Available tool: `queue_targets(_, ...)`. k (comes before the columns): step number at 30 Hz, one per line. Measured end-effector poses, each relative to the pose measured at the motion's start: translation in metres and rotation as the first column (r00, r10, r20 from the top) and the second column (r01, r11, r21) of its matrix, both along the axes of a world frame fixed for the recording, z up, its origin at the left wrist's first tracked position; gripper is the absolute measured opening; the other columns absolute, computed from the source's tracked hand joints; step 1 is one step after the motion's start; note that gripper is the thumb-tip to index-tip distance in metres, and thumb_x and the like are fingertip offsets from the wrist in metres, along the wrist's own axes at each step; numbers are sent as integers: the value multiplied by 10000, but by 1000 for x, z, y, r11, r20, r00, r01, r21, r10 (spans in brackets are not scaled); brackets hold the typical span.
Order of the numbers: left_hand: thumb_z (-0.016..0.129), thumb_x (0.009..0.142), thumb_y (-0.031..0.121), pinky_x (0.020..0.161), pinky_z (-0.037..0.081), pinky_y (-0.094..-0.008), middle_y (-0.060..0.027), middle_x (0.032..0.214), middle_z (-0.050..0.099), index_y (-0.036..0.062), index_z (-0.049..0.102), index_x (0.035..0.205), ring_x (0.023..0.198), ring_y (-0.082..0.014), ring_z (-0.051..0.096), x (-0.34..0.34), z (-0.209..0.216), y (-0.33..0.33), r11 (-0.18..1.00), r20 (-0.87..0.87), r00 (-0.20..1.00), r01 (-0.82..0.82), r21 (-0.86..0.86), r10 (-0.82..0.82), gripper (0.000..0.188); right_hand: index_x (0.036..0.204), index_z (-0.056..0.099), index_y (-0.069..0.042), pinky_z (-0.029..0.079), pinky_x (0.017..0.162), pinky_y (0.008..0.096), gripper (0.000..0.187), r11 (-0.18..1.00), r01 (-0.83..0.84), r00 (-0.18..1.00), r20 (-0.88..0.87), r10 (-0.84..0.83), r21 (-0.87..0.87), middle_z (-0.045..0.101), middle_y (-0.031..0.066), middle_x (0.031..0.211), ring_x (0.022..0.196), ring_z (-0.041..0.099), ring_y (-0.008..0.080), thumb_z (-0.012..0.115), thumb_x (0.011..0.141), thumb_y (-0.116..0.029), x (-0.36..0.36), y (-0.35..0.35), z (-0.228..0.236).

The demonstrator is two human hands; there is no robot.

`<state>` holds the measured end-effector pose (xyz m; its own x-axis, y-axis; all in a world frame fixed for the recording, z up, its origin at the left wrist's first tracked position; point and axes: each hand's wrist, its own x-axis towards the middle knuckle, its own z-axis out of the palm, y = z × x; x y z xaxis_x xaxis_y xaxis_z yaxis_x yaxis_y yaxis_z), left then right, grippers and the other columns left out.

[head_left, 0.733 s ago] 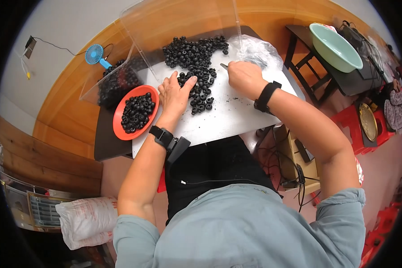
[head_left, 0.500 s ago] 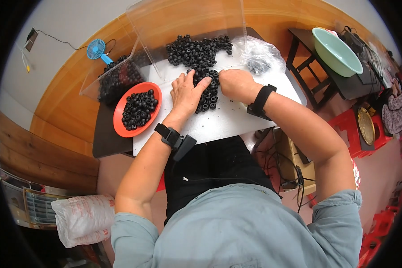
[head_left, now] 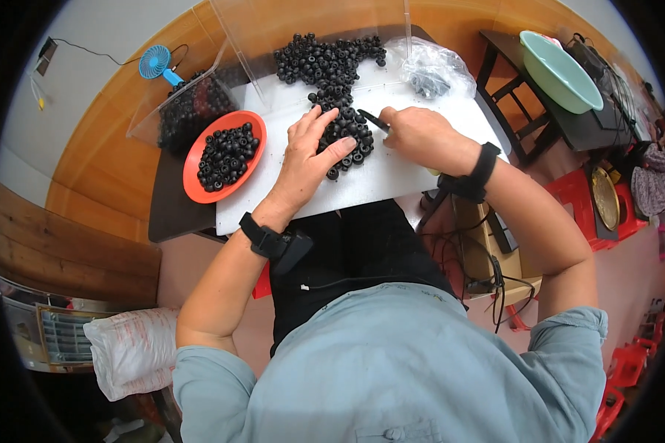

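Note:
Small round black parts with holes, like beads or grommets, lie in a near pile (head_left: 353, 134) on a white board (head_left: 281, 198). My left hand (head_left: 308, 151) rests at the left side of this pile. Its fingers are spread and its thumb lies against the parts. Across from it, my right hand (head_left: 421, 135) is closed round a slim black tool (head_left: 374, 119) whose tip points left at the pile. The tool's exact kind is hard to make out. A larger heap of the same parts (head_left: 321, 63) spreads farther back on the board.
At the left, an orange-red bowl (head_left: 198, 188) holds more black parts, beside a clear bin (head_left: 162, 136) of them. A small blue fan (head_left: 155, 62) stands behind. Right of the heap lies a clear plastic bag (head_left: 451, 63). A green basin (head_left: 561, 81) sits on a side table.
My right hand has moved right, away from the pile, and the black tool now shows. The left hand stays at the near pile, its thumb lower over the parts.

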<state>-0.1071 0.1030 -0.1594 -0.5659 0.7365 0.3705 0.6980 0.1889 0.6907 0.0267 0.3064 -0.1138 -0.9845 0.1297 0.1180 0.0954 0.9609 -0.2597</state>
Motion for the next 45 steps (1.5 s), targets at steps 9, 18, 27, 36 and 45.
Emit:
queue_targets(9, 820, 754, 26, 957, 478, -426, -136, 1120, 625, 36, 702, 1064, 1094, -333, 554, 42, 3, -60, 971, -336, 925, -107, 214, 176, 332, 1163, 706, -179, 508, 679, 438, 287, 960, 76, 967, -257, -4, 270, 608, 112, 839, 789, 662, 316, 713, 877, -154, 75, -2, -12)
queue_targets(18, 820, 761, 92, 811, 459, -420, -82, 915, 586, 49, 699, 911, 926, -299, 530, 50, -5, -29, 983, -485, 858, -112, 147, 170, 197, 1090, 762, -211, 509, 660, 397, 279, 969, 150, 891, -451, -47, 195, 602, 80, 823, 772, 650, 271, 764, 819, -144, 97, -1, -18)
queue_targets(27, 729, 835, 6, 800, 472, -402, -94, 924, 612, 31, 700, 1010, 930, -294, 548, 50, -2, -26, 988, -470, 870, -151, 30, 148, 179, 1009, 750, -199, 453, 741, 395, 215, 956, 67, 882, -465, 76, 284, 591, 63, 870, 841, 600, 269, 688, 819, -119, 71, -30, -40)
queue_targets(36, 714, 872, 33, 853, 456, -418, -104, 950, 617, 23, 698, 1028, 958, -308, 534, 44, -1, -50, 971, -474, 852, -236, 32, 223, 157, 930, 719, -136, 448, 737, 420, 117, 948, 69, 883, -462, 88, 311, 629, 85, 861, 862, 620, 295, 682, 822, -106, 29, -32, -46)
queue_targets(45, 741, 850, 49, 818, 467, -423, -108, 933, 587, 21, 709, 984, 954, -328, 523, 42, -6, -49, 979, -438, 876, -186, 79, 202, 141, 984, 680, -55, 483, 748, 375, 55, 975, -50, 841, -535, -76, -217, 625, 92, 848, 810, 616, 262, 685, 945, -92, 66, -26, -29)
